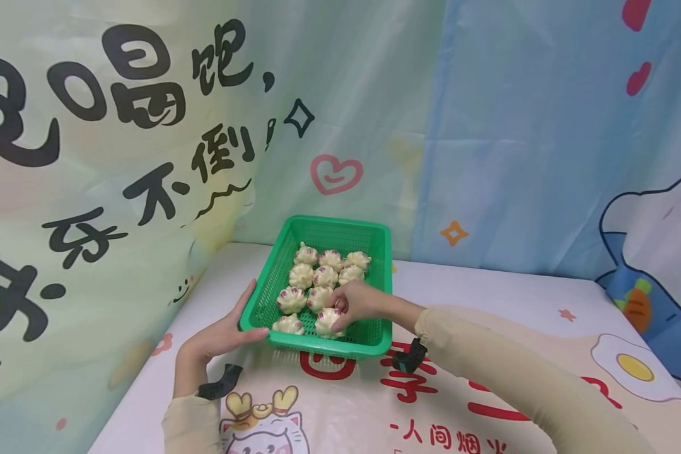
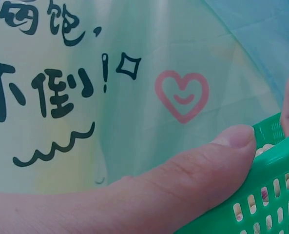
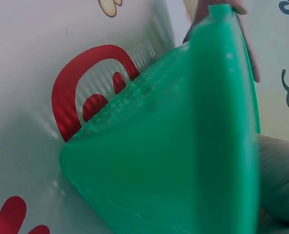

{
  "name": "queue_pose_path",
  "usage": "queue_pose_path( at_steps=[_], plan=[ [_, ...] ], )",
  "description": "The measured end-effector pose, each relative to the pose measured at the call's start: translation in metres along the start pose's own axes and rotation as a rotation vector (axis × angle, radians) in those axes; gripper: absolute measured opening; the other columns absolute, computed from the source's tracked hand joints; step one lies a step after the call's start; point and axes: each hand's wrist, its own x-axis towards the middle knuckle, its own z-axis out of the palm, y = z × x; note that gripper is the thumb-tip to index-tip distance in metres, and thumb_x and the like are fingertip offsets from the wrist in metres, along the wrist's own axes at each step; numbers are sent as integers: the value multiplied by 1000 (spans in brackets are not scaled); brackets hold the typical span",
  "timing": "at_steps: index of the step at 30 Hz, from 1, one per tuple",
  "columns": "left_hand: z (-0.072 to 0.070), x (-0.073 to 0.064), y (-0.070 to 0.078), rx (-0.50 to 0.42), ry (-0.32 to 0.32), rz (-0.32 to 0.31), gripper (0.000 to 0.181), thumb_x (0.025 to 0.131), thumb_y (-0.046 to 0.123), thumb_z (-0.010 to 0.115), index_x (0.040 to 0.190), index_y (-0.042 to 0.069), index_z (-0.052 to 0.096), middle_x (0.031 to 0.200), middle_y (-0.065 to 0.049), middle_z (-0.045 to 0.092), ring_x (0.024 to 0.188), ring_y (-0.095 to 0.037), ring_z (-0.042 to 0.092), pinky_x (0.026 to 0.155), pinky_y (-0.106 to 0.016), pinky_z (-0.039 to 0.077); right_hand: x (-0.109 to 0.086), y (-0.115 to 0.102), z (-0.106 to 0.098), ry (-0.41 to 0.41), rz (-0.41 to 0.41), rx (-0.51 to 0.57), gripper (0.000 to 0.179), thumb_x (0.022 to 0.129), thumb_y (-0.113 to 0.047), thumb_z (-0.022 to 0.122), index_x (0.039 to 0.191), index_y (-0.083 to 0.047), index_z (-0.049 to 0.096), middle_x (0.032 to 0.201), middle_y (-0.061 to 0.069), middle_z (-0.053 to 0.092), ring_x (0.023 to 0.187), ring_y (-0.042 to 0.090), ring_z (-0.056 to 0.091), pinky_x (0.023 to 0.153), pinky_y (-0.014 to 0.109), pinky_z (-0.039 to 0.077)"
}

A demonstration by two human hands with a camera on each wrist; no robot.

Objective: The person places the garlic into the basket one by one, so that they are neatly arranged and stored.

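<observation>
A green plastic basket point(image 1: 383, 265) with perforated walls stands on the table. Inside sit several cream, flower-shaped buns point(image 1: 301, 275) with purple-red petal tips, set roughly in rows. My right hand point(image 1: 359, 301) reaches over the basket's right side and pinches the front right bun point(image 1: 326, 323) between thumb and fingers. At the front left corner, my left hand point(image 1: 221, 337) lies against the basket, its fingers stretched along the left wall and its thumb straight on the front rim. The left wrist view shows that thumb point(image 2: 207, 168) close up. In the right wrist view the basket wall hides the buns.
The table cover point(image 1: 340, 422) carries printed red lettering and a cartoon cat. Behind the basket hangs a printed curtain point(image 1: 346, 113), which continues along the left side of the table. Both wrists wear black straps.
</observation>
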Motion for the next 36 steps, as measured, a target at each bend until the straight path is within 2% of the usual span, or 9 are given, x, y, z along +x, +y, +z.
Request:
queue_pose_path(
  at_steps=[13,22,27,30,33,36],
  plan=[
    [2,1,2,7,-2,-9,104,86,32,67,149,40,-16,160,-9,-15,145,-39,-2,111,-63,13,3,2,9,-17,-56,-101,40,72,-26,83,105,-11,69,93,0,70,83,6,64,72,21,51],
    [-1,-2,-5,3,9,-8,106,86,32,69,149,38,-16,159,-10,-15,145,-40,0,112,-62,14,11,-2,19,-24,-106,-135,40,75,-26,81,110,-10,70,95,1,71,82,8,64,70,19,50],
    [-2,-1,-10,2,20,-27,104,86,31,67,149,41,-15,160,-9,-14,145,-40,1,112,-62,15,15,-2,23,-36,-107,-88,38,79,-26,78,112,-9,69,103,5,72,91,16,69,76,23,53],
    [-1,-1,-13,-6,22,-36,104,87,31,67,149,40,-15,160,-9,-15,145,-39,0,112,-62,14,12,-2,22,-26,-103,-5,37,81,-23,76,113,-6,68,108,10,70,96,21,68,80,27,54],
    [1,1,-16,-16,26,-38,104,86,30,67,150,39,-14,160,-9,-14,146,-38,0,112,-61,14,4,-2,17,16,-91,93,38,84,-24,73,115,-5,66,112,12,69,102,22,67,81,28,54],
    [4,3,-17,-14,24,-39,104,86,31,68,150,37,-14,160,-10,-12,146,-38,1,112,-60,14,-12,-2,8,100,-77,156,39,86,-28,70,119,-7,65,116,10,67,106,22,65,83,30,54]
  ],
)
